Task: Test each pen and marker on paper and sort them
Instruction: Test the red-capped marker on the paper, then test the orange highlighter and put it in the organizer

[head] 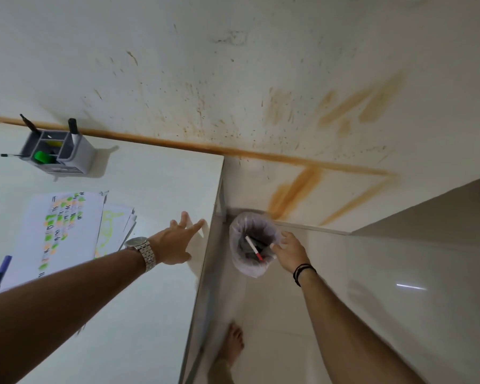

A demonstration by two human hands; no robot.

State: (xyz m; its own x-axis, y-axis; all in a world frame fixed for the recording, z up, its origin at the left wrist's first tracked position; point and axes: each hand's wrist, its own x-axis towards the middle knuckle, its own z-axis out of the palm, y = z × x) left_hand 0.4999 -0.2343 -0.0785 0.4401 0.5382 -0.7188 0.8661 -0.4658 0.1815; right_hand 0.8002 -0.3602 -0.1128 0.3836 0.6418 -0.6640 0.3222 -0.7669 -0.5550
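A white pen with a red tip [253,248] lies slanted inside the small bin [237,254] on the floor, beside the table's right edge. My right hand [290,252] hovers over the bin's right rim with loose, spread fingers and holds nothing. My left hand [175,242] is spread flat above the white table [150,286] near its right edge, a metal watch on the wrist. Test sheets [64,231] with green, orange and black marks lie at the left. Two purple pens [0,273] rest beside them. A grey organizer [57,151] at the back holds black markers and a green highlighter.
The stained wall [233,79] runs behind the table and bin. A glossy tiled floor [372,273] spreads to the right. My bare foot [233,342] stands on the floor below the bin, close to the table's side.
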